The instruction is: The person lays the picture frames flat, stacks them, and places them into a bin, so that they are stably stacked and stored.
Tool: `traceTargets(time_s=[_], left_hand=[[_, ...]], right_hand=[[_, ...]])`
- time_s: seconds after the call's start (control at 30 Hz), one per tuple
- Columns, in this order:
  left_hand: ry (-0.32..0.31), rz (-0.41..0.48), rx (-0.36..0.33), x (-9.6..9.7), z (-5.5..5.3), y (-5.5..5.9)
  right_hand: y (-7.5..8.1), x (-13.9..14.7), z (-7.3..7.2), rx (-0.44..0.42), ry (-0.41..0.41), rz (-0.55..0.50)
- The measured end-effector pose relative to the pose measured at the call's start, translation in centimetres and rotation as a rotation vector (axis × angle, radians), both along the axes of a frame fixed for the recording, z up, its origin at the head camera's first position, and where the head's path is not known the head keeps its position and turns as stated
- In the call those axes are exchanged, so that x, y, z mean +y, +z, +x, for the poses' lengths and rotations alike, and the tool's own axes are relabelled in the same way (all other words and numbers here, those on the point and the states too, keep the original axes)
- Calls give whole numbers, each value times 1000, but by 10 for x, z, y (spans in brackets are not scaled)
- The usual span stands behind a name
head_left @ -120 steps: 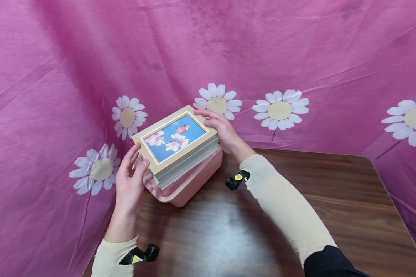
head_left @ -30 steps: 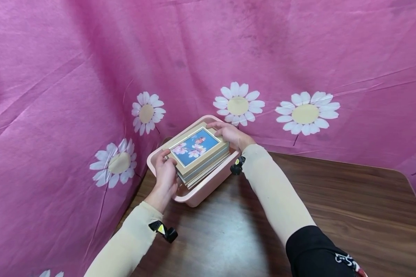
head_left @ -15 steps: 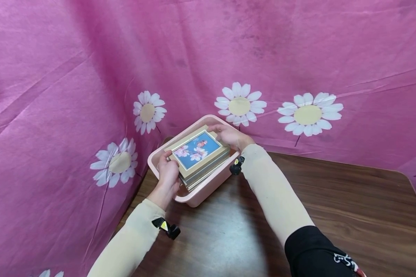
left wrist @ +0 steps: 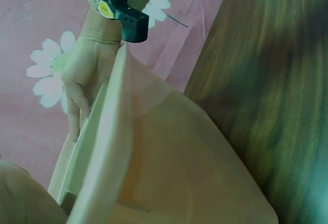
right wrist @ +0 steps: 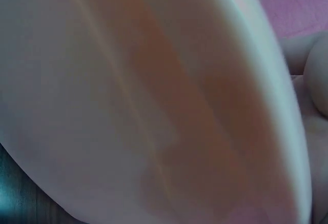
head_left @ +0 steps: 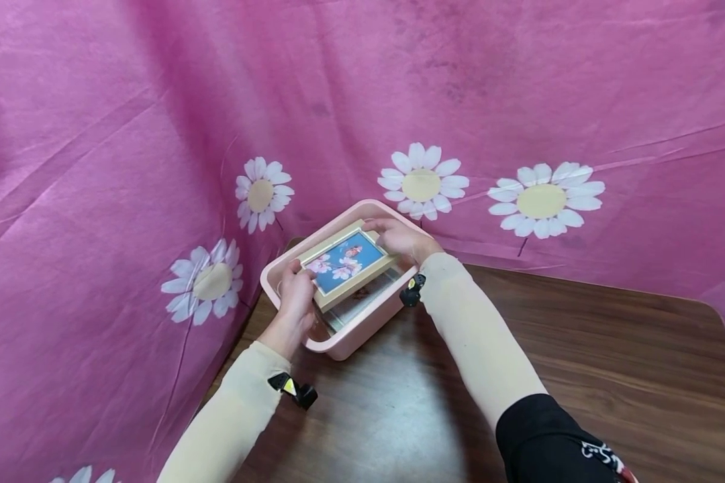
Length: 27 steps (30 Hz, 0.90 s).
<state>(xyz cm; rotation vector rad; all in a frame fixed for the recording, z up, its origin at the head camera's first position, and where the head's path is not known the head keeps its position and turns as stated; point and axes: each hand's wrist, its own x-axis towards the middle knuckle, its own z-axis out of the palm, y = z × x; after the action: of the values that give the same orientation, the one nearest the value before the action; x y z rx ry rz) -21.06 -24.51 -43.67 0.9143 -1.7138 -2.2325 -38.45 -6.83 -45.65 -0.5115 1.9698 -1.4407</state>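
A beige picture frame [head_left: 344,265] with a blue picture of pink blossoms lies tilted inside the pink plastic basin [head_left: 368,330]. My left hand [head_left: 295,298] grips its near left end, thumb on top. At the far right end my right hand [head_left: 401,239] holds it, fingers over the top face. Beneath shows a silvery, glassy frame [head_left: 362,302], lower in the basin and partly covered. The left wrist view has the left hand [left wrist: 89,70] reaching over the basin's rim. In the right wrist view the basin wall [right wrist: 118,111] hides most of the right hand.
The basin stands on a brown wooden table [head_left: 580,355] in its back left corner. A pink curtain [head_left: 314,80] with daisies hangs close behind and to the left. Black wrist cameras sit near the basin's near side.
The stack was lowered into the basin by both hands. Since half a second ago the beige frame has parted from those beneath, and a glassy surface shows under it.
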Motion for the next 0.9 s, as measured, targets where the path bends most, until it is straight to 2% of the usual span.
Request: traceTargets(time_s=[0.13,0.27,0.4,0.5,0.7,0.77,0.9], left_hand=[[-24,-5,-28,3,0,4],[-52,-31,-43,10,1,5],[-72,-57,-40,13,0,4],[-83,-52,-64,10,1,2],[-97,-12,-70,7,4,3],[-102,-19,-64,5,4,4],[-93,-39,-16,1,5,5]], right_hand=[[0,0,2,-48,1,1],[-2,-1,2,-32,75,9],[-3,-1,0,83,70,57],[0,1,1,125,48,94],[10,9,4,205,60,76],[14,11,5,227,45,69],[21,15,8,209,29,10]])
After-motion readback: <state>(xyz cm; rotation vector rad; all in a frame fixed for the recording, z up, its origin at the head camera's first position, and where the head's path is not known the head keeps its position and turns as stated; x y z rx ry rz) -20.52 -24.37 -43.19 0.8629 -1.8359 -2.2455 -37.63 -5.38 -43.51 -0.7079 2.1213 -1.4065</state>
